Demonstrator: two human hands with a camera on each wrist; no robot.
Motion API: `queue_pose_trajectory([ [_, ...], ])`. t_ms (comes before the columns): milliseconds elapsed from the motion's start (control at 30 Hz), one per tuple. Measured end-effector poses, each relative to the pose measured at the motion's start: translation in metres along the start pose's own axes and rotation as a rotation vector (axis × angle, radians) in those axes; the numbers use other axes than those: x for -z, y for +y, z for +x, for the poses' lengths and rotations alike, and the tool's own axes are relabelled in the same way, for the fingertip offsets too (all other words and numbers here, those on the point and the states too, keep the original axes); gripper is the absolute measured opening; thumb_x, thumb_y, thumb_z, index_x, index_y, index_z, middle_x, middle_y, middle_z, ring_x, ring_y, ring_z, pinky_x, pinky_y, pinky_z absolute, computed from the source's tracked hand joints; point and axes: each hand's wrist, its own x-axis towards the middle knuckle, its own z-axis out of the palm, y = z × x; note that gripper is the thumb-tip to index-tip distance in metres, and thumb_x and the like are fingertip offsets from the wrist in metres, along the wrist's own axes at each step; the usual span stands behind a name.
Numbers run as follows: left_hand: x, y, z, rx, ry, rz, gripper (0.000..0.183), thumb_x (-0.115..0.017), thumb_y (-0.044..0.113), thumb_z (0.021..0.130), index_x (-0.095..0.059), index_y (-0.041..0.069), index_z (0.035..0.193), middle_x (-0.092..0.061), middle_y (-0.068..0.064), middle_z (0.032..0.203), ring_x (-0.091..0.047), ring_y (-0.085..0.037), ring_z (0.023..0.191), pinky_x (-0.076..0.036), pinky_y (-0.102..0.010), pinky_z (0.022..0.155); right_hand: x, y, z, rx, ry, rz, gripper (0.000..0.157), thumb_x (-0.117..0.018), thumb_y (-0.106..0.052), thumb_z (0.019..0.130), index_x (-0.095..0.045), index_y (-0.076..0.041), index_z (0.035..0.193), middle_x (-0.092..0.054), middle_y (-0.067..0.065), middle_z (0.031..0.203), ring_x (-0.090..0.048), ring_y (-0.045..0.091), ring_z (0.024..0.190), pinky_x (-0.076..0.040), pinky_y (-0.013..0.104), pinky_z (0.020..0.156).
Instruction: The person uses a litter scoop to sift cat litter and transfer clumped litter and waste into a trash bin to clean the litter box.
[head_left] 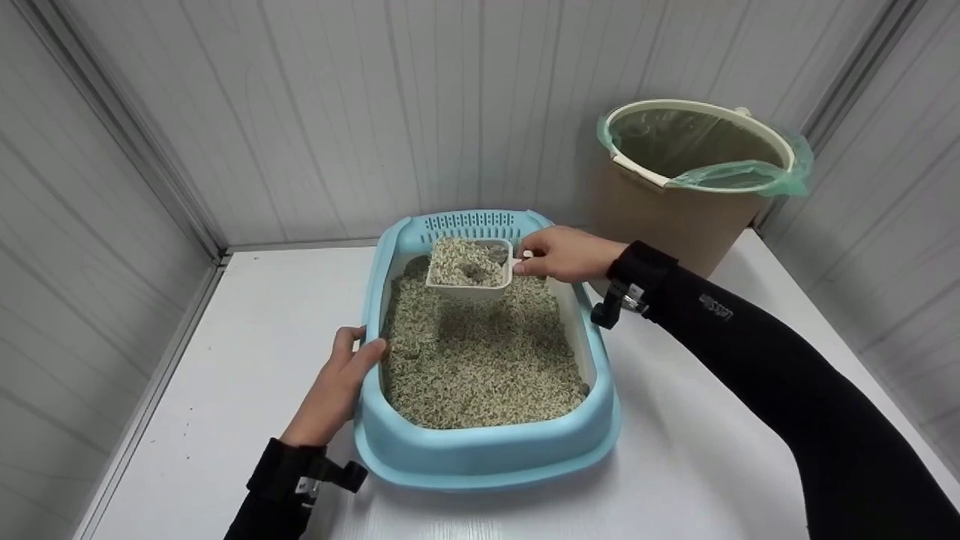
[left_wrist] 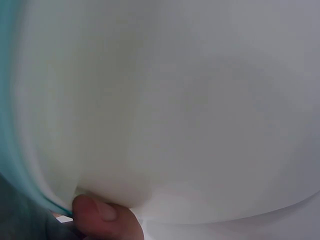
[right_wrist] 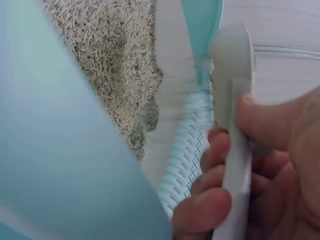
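My right hand (head_left: pixel 571 253) grips the handle of a white litter scoop (head_left: pixel 471 291), held over the back half of a blue litter box (head_left: pixel 487 454). Pale pellet litter with darker grey clumps (head_left: pixel 498 255) fills the scoop. In the right wrist view, fingers and thumb wrap its handle (right_wrist: pixel 236 175). More pellet litter (head_left: pixel 487 382) covers the floor of the box, and a grey clump (right_wrist: pixel 150 115) lies by its wall. On the left side my left hand (head_left: pixel 336 382) holds the box's rim, thumb over the edge; its other fingers are partly hidden outside.
A brown bin (head_left: pixel 660 217) with a green liner bag (head_left: pixel 799 172) folded over its rim stands behind and right of the box. The white table (head_left: pixel 262 337) is bounded by pale panel walls (head_left: pixel 315 112) at the back and sides. A few dark specks lie at left.
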Motion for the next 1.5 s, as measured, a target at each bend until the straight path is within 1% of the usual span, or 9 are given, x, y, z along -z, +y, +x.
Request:
queue_pose_trajectory([
  [133, -0.0006, -0.0003, -0.0003, 0.012, -0.001, 0.0, 0.06, -0.053, 0.052, 0.117, -0.033, 0.017, 0.161, -0.055, -0.019, 0.103, -0.063, -0.029, 0.082, -0.057, -0.045, 0.071, 0.0013, 0.0002, -0.0025, 0.007, 0.004, -0.006, 0.022, -0.064, -0.028, 0.116, -0.071, -0.009, 0.106, -0.058, 0.002, 0.088, -0.048, 0.02, 0.079, -0.037, 0.04, 0.08],
  [367, -0.0011, 0.0004, -0.0006, 0.01, 0.002, 0.001, 0.06, -0.054, 0.053, 0.116, -0.035, 0.018, 0.16, -0.06, -0.023, 0.109, -0.067, -0.033, 0.088, -0.059, -0.045, 0.074, 0.0027, 0.0031, -0.0038, 0.024, 0.026, 0.018, 0.022, -0.064, -0.026, 0.116, -0.069, -0.008, 0.103, -0.049, 0.0, 0.084, -0.042, 0.019, 0.076, -0.033, 0.04, 0.079],
  [533, -0.0009, -0.0001, -0.0004, -0.003, -0.002, -0.001, 0.061, -0.055, 0.053, 0.115, -0.034, 0.017, 0.16, -0.062, -0.027, 0.117, -0.071, -0.039, 0.095, -0.061, -0.047, 0.076, 0.0038, 0.0038, -0.004, 0.002, 0.032, 0.04, 0.019, -0.065, -0.026, 0.115, -0.074, -0.009, 0.112, -0.051, -0.001, 0.084, -0.042, 0.018, 0.076, -0.034, 0.039, 0.079],
  [767, -0.0004, -0.0004, -0.0009, 0.002, 0.003, 0.0, 0.059, -0.054, 0.053, 0.115, -0.035, 0.017, 0.158, -0.063, -0.025, 0.112, -0.071, -0.037, 0.092, -0.06, -0.046, 0.075, 0.0051, 0.0031, -0.0036, 0.013, 0.031, 0.016, 0.023, -0.065, -0.027, 0.115, -0.071, -0.009, 0.102, -0.049, -0.001, 0.08, -0.041, 0.018, 0.073, -0.033, 0.038, 0.076],
  [900, 0.0, -0.0002, -0.001, -0.001, 0.0, 0.004, 0.059, -0.054, 0.052, 0.116, -0.035, 0.016, 0.158, -0.063, -0.024, 0.107, -0.07, -0.034, 0.087, -0.06, -0.045, 0.072, 0.0048, 0.0033, -0.0039, 0.014, 0.036, -0.004, 0.021, -0.066, -0.026, 0.115, -0.074, -0.01, 0.105, -0.052, -0.001, 0.082, -0.043, 0.018, 0.075, -0.034, 0.038, 0.077],
  [967, 0.0, 0.0, -0.0008, -0.001, 0.003, 0.005, 0.059, -0.054, 0.052, 0.116, -0.036, 0.017, 0.159, -0.063, -0.024, 0.108, -0.07, -0.035, 0.087, -0.06, -0.045, 0.072, 0.005, 0.0034, -0.0045, 0.009, 0.041, -0.001, 0.022, -0.066, -0.026, 0.115, -0.072, -0.009, 0.102, -0.051, -0.001, 0.081, -0.043, 0.019, 0.075, -0.034, 0.038, 0.077],
  [1200, 0.0007, -0.0018, -0.002, 0.01, 0.014, 0.009, 0.06, -0.054, 0.052, 0.115, -0.035, 0.018, 0.16, -0.062, -0.025, 0.115, -0.07, -0.037, 0.092, -0.061, -0.046, 0.073, 0.0079, 0.0027, -0.0013, -0.024, 0.058, -0.006, 0.021, -0.066, -0.025, 0.115, -0.075, -0.009, 0.107, -0.059, 0.0, 0.087, -0.047, 0.018, 0.076, -0.037, 0.037, 0.076],
  [1267, 0.0007, -0.0019, -0.0019, 0.011, 0.015, 0.002, 0.059, -0.055, 0.052, 0.115, -0.035, 0.019, 0.16, -0.062, -0.025, 0.115, -0.071, -0.037, 0.092, -0.061, -0.046, 0.073, 0.0089, 0.0028, -0.0012, -0.02, 0.048, -0.005, 0.022, -0.065, -0.026, 0.115, -0.074, -0.009, 0.104, -0.057, 0.001, 0.085, -0.047, 0.018, 0.075, -0.037, 0.037, 0.076],
  [1500, 0.0004, 0.0, -0.0005, 0.007, 0.007, 0.013, 0.063, -0.055, 0.053, 0.114, -0.033, 0.018, 0.161, -0.062, -0.027, 0.118, -0.069, -0.038, 0.094, -0.059, -0.045, 0.076, 0.0089, 0.0067, -0.003, -0.009, 0.033, -0.014, 0.023, -0.064, -0.025, 0.116, -0.074, -0.008, 0.107, -0.06, 0.002, 0.086, -0.048, 0.019, 0.076, -0.037, 0.038, 0.076],
])
